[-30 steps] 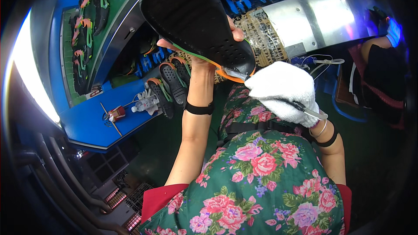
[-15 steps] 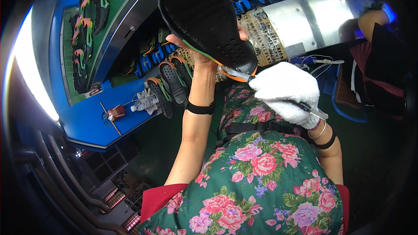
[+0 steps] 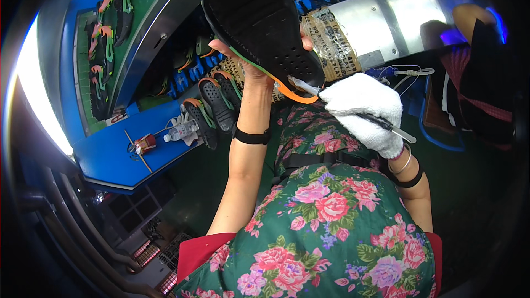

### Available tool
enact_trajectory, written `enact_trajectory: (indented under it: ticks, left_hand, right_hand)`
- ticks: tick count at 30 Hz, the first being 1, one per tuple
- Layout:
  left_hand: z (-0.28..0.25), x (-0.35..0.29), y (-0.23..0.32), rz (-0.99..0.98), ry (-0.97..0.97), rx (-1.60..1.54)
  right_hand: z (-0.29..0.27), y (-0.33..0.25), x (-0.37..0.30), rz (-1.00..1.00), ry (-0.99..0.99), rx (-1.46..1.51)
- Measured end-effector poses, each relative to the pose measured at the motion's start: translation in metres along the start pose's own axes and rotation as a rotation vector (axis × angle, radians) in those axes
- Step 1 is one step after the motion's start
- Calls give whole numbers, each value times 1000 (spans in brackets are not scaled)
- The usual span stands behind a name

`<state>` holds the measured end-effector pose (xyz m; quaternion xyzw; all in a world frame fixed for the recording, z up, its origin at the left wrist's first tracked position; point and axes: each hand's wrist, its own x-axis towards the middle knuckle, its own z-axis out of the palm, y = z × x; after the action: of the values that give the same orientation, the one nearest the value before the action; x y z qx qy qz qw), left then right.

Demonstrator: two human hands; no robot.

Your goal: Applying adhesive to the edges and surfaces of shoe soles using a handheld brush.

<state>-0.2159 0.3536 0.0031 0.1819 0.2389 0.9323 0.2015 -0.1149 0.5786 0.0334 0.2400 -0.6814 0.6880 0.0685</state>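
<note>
My left hand (image 3: 251, 60) holds a black shoe sole (image 3: 259, 19) up close to the camera, tread side facing me, with a green and orange edge along its lower rim. My right hand (image 3: 364, 110), in a white cotton glove, grips a thin brush (image 3: 386, 126). The brush's pale tip touches the heel end of the sole by the orange edge. A black band circles my left wrist. Bracelets and a black band sit on my right wrist.
A blue workbench (image 3: 127, 154) on the left carries several black soles with orange and green straps (image 3: 212, 105), a small plastic bottle (image 3: 179, 129) and a red tool (image 3: 144, 143). A metal conveyor cover (image 3: 386, 22) runs at top right. Another person (image 3: 480, 72) sits at the right.
The sole has been lifted slightly higher and nearer the camera. My gloved right hand with the brush stays at its heel edge. The person at right has shifted.
</note>
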Motion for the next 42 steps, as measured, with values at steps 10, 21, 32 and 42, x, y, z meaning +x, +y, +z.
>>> enact_trajectory:
  ticks: [10, 21, 32, 42]
  left_hand:
    - [-8, -7, 9, -106, 25, 86]
    - [-3, 0, 4, -209, -94, 114]
    - [-10, -11, 1, -82, 32, -127]
    - [-14, -1, -3, -177, -137, -99]
  right_hand:
    - [7, -3, -3, 146, -89, 262]
    - [16, -1, -7, -105, -117, 21]
    - [14, -10, -11, 46, 7, 2]
    - [7, -6, -14, 39, 34, 135]
